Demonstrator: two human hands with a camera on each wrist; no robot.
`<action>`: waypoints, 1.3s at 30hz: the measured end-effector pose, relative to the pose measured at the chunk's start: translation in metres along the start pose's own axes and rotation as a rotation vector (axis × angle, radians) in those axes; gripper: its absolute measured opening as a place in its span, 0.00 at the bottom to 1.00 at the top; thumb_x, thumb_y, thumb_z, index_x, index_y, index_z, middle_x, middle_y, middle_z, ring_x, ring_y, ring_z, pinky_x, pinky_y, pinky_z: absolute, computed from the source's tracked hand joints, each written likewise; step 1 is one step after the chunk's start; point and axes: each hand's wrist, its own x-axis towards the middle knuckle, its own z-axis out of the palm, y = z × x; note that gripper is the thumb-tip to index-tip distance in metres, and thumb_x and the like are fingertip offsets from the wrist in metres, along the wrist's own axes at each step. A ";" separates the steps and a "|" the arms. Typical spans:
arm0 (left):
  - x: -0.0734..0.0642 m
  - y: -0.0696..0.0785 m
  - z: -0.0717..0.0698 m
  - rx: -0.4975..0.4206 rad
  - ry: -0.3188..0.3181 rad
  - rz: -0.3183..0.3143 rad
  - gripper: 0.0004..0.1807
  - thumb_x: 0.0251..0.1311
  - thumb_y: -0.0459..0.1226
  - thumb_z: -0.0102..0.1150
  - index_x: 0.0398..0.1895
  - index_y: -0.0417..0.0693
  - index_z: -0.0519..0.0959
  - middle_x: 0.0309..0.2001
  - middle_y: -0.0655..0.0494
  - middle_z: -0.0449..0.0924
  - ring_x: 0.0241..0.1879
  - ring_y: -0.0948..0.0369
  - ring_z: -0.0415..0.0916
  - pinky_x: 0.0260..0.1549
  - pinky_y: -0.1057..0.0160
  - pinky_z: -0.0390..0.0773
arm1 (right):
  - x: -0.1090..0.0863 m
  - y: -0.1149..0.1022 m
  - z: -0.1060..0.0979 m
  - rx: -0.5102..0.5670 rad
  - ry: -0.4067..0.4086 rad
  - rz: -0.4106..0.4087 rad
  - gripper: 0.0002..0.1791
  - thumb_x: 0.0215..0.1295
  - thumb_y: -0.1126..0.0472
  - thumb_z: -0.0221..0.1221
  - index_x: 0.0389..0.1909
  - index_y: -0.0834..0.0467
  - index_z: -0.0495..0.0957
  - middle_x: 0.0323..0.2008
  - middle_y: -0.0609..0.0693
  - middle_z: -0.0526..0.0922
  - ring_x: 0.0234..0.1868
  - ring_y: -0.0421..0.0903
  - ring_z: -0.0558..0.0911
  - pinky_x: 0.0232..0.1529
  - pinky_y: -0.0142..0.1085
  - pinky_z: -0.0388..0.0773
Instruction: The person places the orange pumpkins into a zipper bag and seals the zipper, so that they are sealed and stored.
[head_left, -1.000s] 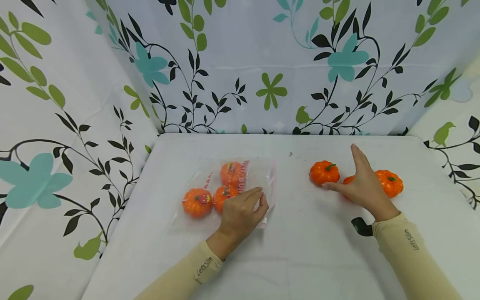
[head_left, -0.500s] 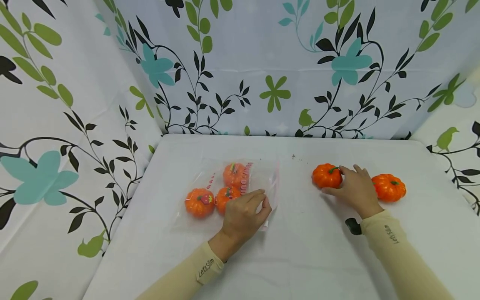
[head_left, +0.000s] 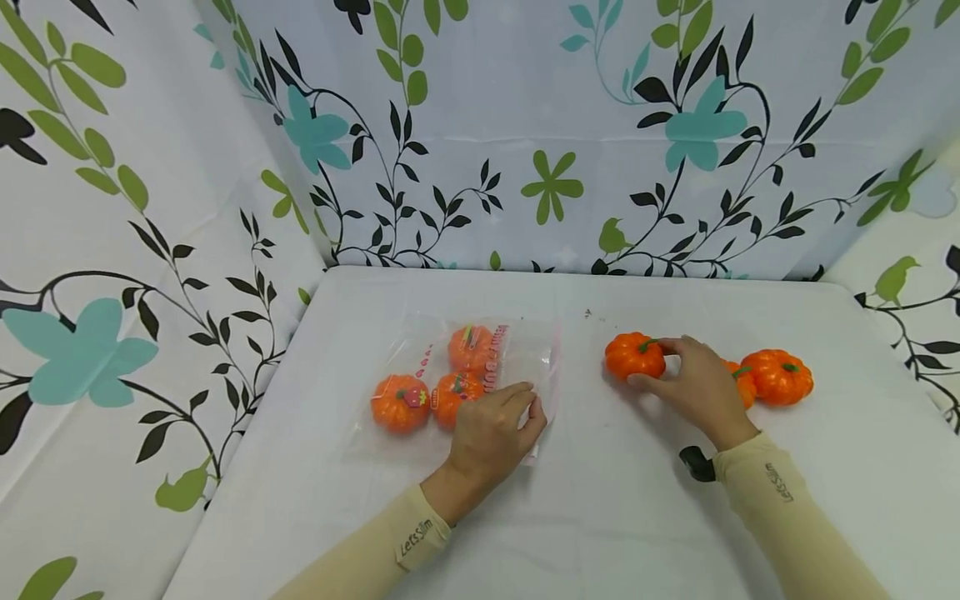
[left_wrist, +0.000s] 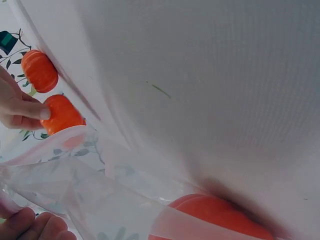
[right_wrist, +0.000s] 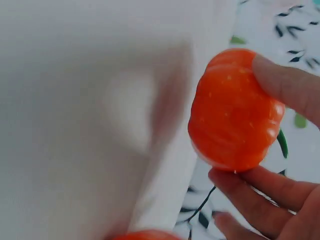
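My right hand pinches a small orange toy pumpkin with a green stem. In the right wrist view that pumpkin is gripped between the thumb and the fingers, above the tabletop. My left hand pinches the right-hand edge of a clear plastic bag with red print. Inside the bag lie three more pumpkins, one at the left. The left wrist view shows the bag's opening held apart from the table, with the left fingertips at the lower corner.
Right of my right hand, two pumpkins lie together on the white table: one in full view, the other partly hidden by the hand. A leaf-patterned curtain surrounds the table's back and sides.
My right hand has come down onto the leftmost loose pumpkin, taken hold of it and moved it a little left. The left hand stays at the bag's edge.
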 end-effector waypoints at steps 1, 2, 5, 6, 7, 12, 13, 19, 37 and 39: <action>0.000 0.000 0.000 -0.004 -0.004 -0.002 0.03 0.53 0.32 0.70 0.29 0.41 0.87 0.37 0.50 0.89 0.31 0.59 0.88 0.28 0.65 0.85 | -0.002 -0.004 0.001 0.041 -0.018 -0.011 0.52 0.55 0.29 0.66 0.68 0.65 0.70 0.66 0.67 0.72 0.69 0.69 0.64 0.66 0.66 0.60; 0.000 0.001 0.000 -0.007 -0.007 -0.002 0.03 0.53 0.32 0.71 0.29 0.41 0.87 0.37 0.50 0.89 0.31 0.59 0.88 0.28 0.65 0.85 | -0.005 -0.008 0.003 0.080 -0.034 -0.027 0.52 0.54 0.29 0.66 0.69 0.63 0.69 0.66 0.65 0.73 0.69 0.67 0.66 0.66 0.65 0.62; 0.000 0.002 0.000 -0.015 -0.017 -0.008 0.04 0.53 0.33 0.72 0.30 0.40 0.87 0.38 0.49 0.89 0.31 0.58 0.88 0.28 0.65 0.85 | -0.011 -0.023 0.010 0.163 -0.067 -0.101 0.50 0.55 0.32 0.68 0.70 0.61 0.69 0.64 0.61 0.76 0.63 0.63 0.74 0.62 0.60 0.71; 0.000 0.002 0.000 -0.016 -0.020 -0.010 0.04 0.54 0.33 0.72 0.31 0.40 0.87 0.38 0.49 0.89 0.32 0.58 0.88 0.28 0.65 0.85 | -0.012 -0.029 0.013 0.180 -0.069 -0.129 0.49 0.55 0.33 0.69 0.69 0.60 0.70 0.63 0.60 0.77 0.61 0.62 0.76 0.60 0.58 0.74; 0.000 0.002 0.000 -0.016 -0.022 -0.011 0.04 0.54 0.33 0.72 0.31 0.40 0.87 0.38 0.49 0.89 0.32 0.58 0.88 0.29 0.65 0.85 | -0.013 -0.034 0.017 0.199 -0.070 -0.160 0.47 0.55 0.36 0.70 0.69 0.60 0.70 0.62 0.59 0.78 0.58 0.60 0.78 0.58 0.57 0.76; 0.001 0.002 -0.001 -0.017 -0.029 -0.006 0.05 0.54 0.33 0.72 0.32 0.40 0.87 0.39 0.49 0.89 0.35 0.58 0.88 0.33 0.64 0.85 | -0.013 -0.060 0.035 0.268 -0.067 -0.283 0.41 0.55 0.47 0.75 0.66 0.59 0.73 0.61 0.55 0.79 0.52 0.52 0.82 0.51 0.50 0.82; 0.001 0.002 -0.001 -0.017 -0.035 -0.004 0.05 0.54 0.33 0.72 0.32 0.40 0.87 0.39 0.49 0.89 0.36 0.59 0.88 0.34 0.65 0.85 | -0.013 -0.064 0.039 0.281 -0.068 -0.301 0.40 0.54 0.49 0.75 0.66 0.60 0.73 0.60 0.55 0.79 0.52 0.51 0.82 0.50 0.49 0.82; 0.000 0.002 -0.001 -0.002 -0.053 0.011 0.04 0.57 0.34 0.69 0.29 0.42 0.85 0.38 0.52 0.89 0.33 0.62 0.87 0.32 0.70 0.84 | -0.006 -0.084 0.061 0.293 -0.063 -0.353 0.39 0.53 0.53 0.76 0.64 0.61 0.74 0.58 0.54 0.80 0.51 0.50 0.82 0.48 0.46 0.83; -0.003 0.001 -0.001 -0.015 0.033 0.089 0.04 0.54 0.32 0.69 0.32 0.41 0.86 0.38 0.52 0.88 0.36 0.61 0.87 0.37 0.68 0.84 | 0.019 -0.110 0.094 0.216 0.059 -0.407 0.37 0.59 0.60 0.72 0.67 0.69 0.70 0.60 0.63 0.78 0.59 0.57 0.79 0.62 0.52 0.75; -0.002 0.000 -0.002 -0.024 0.033 0.089 0.04 0.54 0.32 0.69 0.32 0.41 0.86 0.38 0.52 0.88 0.37 0.61 0.87 0.38 0.67 0.84 | 0.020 -0.113 0.095 0.200 0.067 -0.447 0.37 0.60 0.60 0.71 0.67 0.69 0.70 0.62 0.63 0.77 0.62 0.58 0.77 0.64 0.53 0.72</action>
